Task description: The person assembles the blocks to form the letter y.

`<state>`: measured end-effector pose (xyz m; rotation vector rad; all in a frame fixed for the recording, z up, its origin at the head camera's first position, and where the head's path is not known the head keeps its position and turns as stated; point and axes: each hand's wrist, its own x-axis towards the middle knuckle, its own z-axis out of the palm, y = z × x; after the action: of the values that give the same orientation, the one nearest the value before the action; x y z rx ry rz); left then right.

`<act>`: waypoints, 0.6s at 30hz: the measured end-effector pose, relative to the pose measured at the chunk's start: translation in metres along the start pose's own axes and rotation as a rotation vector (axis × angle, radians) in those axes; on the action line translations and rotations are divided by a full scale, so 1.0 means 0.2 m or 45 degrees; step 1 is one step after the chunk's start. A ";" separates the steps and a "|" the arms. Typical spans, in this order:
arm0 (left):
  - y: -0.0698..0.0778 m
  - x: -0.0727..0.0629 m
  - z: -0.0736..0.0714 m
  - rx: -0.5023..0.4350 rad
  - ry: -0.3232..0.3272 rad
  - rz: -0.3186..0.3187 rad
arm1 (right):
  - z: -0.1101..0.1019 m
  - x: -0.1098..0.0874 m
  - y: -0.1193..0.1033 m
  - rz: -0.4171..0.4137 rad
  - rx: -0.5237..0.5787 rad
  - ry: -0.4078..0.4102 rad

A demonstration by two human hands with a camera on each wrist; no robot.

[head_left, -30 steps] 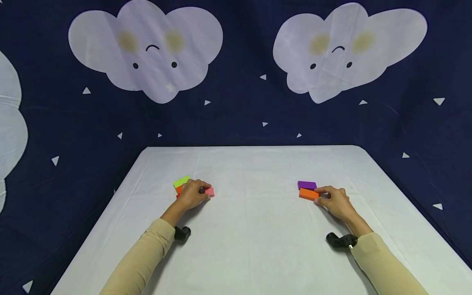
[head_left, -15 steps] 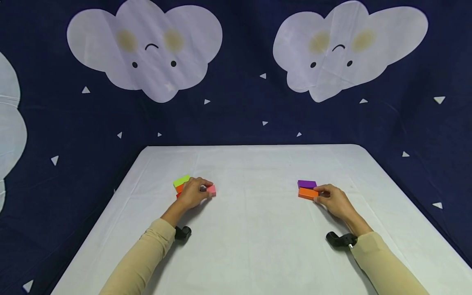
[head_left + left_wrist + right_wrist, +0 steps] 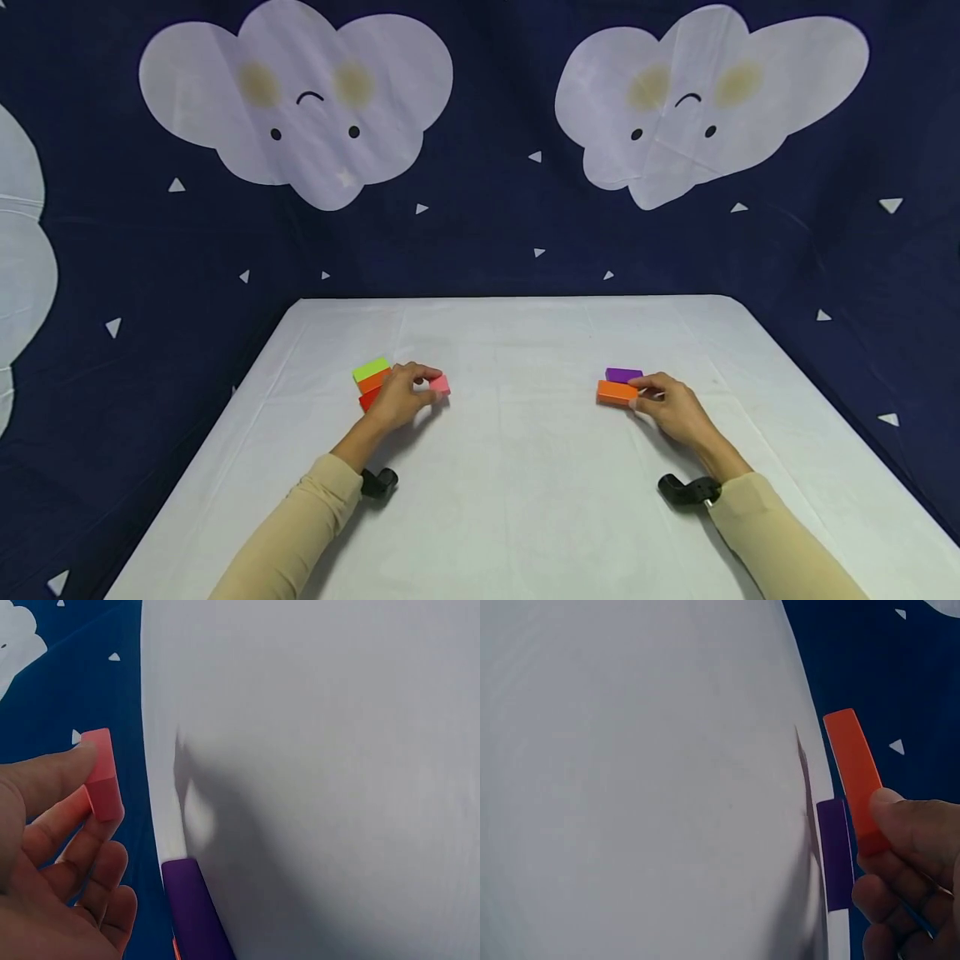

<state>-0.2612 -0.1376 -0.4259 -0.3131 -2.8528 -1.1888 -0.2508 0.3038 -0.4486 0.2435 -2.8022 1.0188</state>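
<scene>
My left hand pinches a small pink block between thumb and fingers. In the left wrist view the pink block is raised over the table, its shadow falling on the cloth. Left of that hand lie a lime green block, an orange block and a red block, the last partly covered by the hand. A purple block shows below the left hand in its wrist view. My right hand pinches an orange block by one end, in front of another purple block.
A white cloth covers the table. Behind it hangs a dark blue curtain with white clouds and triangles. Each wrist carries a black camera mount.
The left hand has moved a little right with the pink block, uncovering more of the orange and red blocks. The right hand has shifted slightly left with its orange block.
</scene>
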 end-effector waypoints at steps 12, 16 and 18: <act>0.08 -0.04 0.06 -0.144 -0.008 -0.098 | 0.04 0.02 -0.06 -0.056 0.086 -0.060; 0.10 -0.06 0.09 -0.172 -0.011 -0.110 | 0.06 0.02 -0.08 -0.099 0.107 -0.068; 0.11 -0.06 0.11 -0.182 -0.008 -0.112 | 0.07 0.02 -0.08 -0.114 0.118 -0.068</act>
<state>-0.2435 -0.1090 -0.4268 -0.1974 -2.8196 -1.4135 -0.2532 0.2818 -0.4474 0.4094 -2.7654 1.1393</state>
